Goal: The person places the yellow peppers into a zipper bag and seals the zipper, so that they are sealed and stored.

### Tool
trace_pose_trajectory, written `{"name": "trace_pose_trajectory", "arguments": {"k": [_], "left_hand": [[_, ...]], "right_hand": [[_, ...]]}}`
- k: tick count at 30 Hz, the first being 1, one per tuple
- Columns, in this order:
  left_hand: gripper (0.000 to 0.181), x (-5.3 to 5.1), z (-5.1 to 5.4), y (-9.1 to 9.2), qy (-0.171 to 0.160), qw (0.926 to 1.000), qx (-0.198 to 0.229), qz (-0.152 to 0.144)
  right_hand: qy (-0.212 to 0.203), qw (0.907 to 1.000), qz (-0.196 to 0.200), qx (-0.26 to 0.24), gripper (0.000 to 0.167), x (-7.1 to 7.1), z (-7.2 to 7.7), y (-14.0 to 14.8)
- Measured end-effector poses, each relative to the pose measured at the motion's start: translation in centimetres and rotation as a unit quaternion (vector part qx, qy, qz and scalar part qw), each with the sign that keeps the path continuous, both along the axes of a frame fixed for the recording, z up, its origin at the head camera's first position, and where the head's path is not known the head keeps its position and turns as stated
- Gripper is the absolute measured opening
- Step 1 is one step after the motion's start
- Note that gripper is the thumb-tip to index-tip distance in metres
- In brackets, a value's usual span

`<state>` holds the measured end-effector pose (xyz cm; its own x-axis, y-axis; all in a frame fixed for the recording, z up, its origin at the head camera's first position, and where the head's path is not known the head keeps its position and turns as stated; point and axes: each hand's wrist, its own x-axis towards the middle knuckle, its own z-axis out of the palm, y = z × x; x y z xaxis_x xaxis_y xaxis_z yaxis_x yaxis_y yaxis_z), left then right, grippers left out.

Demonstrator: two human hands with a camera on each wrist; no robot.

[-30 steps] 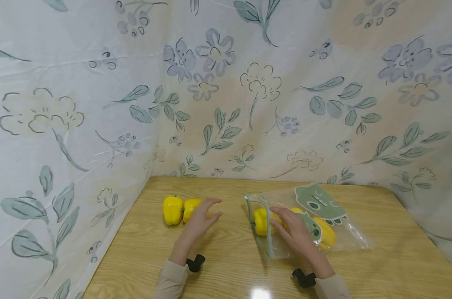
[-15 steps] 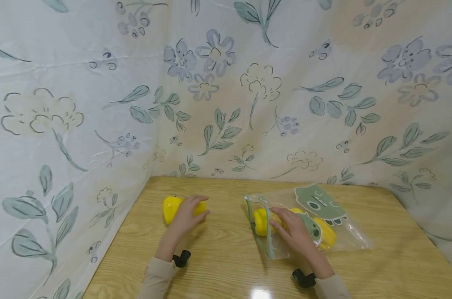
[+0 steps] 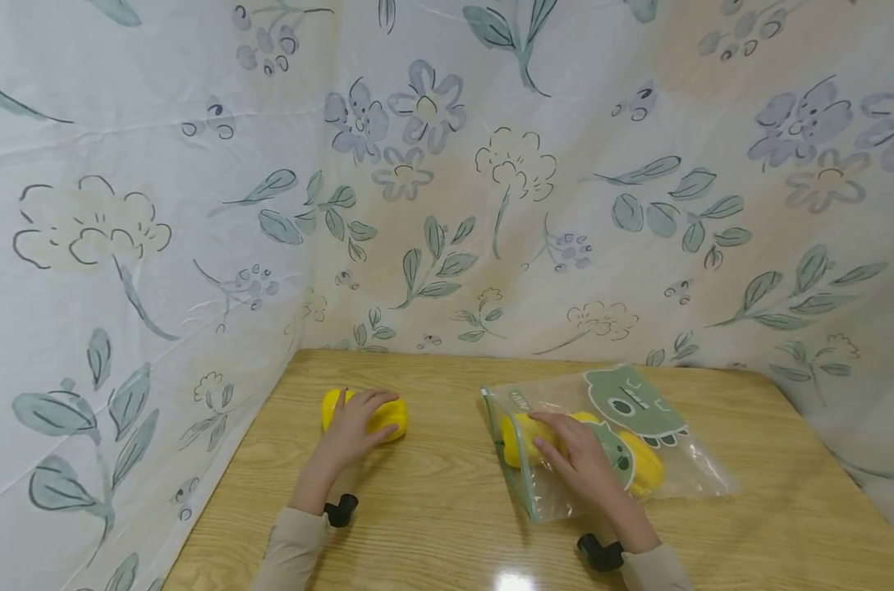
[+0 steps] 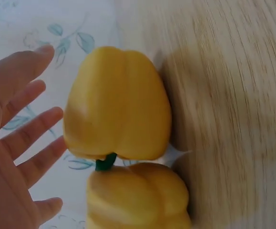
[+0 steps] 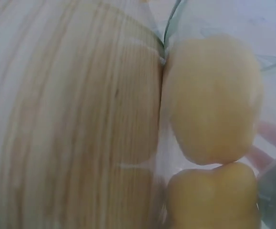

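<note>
Two yellow bell peppers lie against each other on the left of the table: the left pepper (image 3: 332, 402) and the right pepper (image 3: 389, 417). My left hand (image 3: 349, 431) hovers over them with spread fingers. In the left wrist view its fingertips are beside a pepper (image 4: 121, 105) with a green stem; whether they touch is unclear. A clear zip bag (image 3: 627, 402) with green dinosaur prints lies to the right. More yellow peppers are inside, one of them (image 3: 511, 450) near the green-edged mouth. My right hand (image 3: 583, 460) rests on the bag over that pepper, fingers loosely bent.
The wooden table (image 3: 447, 509) ends at a floral cloth (image 3: 447, 271) hung behind it and along its left side. Bare tabletop lies between the loose peppers and the bag. Each wrist carries a black camera mount (image 3: 600, 552).
My left hand has moved left, from beside the loose peppers to over them. The bag's mouth has sagged and looks narrower. My right hand has stayed in place.
</note>
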<state>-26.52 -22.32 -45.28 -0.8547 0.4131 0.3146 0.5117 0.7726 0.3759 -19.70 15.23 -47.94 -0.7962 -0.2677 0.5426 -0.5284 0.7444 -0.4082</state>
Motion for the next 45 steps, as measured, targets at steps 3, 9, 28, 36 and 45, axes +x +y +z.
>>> {"name": "trace_pose_trajectory", "arguments": {"k": [3, 9, 28, 36, 45], "left_hand": [[0.049, -0.1, -0.1, -0.3, -0.01, 0.9999, -0.002, -0.001], [0.051, -0.2, -0.3, -0.7, -0.019, 0.9998, -0.009, 0.007], [0.054, -0.3, -0.5, -1.4, -0.025, 0.9995, -0.018, 0.011], [0.059, -0.7, -1.0, -1.4, -0.028, 0.9986, -0.041, 0.019], [0.066, -0.7, -1.3, -1.2, -0.014, 0.9982, -0.054, 0.022]], "right_hand": [[-0.001, 1.0, -0.003, 0.005, 0.039, 0.0, -0.2, -0.1], [-0.01, 0.9997, -0.008, 0.021, 0.046, -0.2, -0.5, -0.1], [0.006, 0.9967, -0.035, 0.073, 0.057, -0.1, -0.8, -0.6], [0.005, 0.9976, -0.03, 0.062, 0.054, -0.2, -0.9, -0.5], [0.017, 0.9978, -0.033, 0.055, 0.05, -0.4, -0.9, -0.3]]}}
